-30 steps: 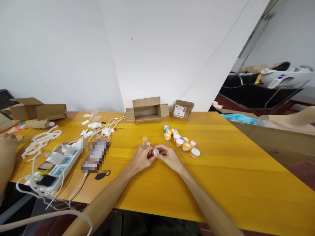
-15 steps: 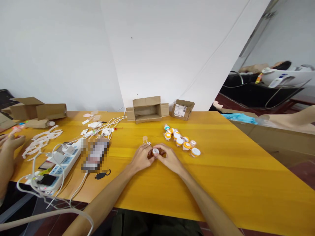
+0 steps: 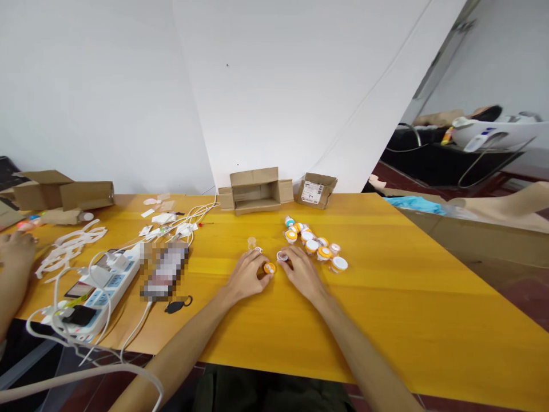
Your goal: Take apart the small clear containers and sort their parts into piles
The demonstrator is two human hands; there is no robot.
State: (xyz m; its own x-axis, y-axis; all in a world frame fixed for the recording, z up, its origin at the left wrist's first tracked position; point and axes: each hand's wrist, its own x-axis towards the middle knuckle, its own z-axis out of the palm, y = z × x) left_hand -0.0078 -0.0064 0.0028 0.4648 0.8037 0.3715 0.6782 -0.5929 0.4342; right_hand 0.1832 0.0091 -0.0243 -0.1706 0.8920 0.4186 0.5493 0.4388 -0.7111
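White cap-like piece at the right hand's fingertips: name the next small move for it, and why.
Probably lay the white cap-like piece down on the table: the right hand holds it apart from the orange-rimmed container in the left hand, so setting it aside should free those fingers to help there.

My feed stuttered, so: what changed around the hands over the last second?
The right hand moved slightly right, carrying the white cap away from the orange cup, which the left hand still holds. Cap and cup are now apart. The lidded cups and power strip stayed put.
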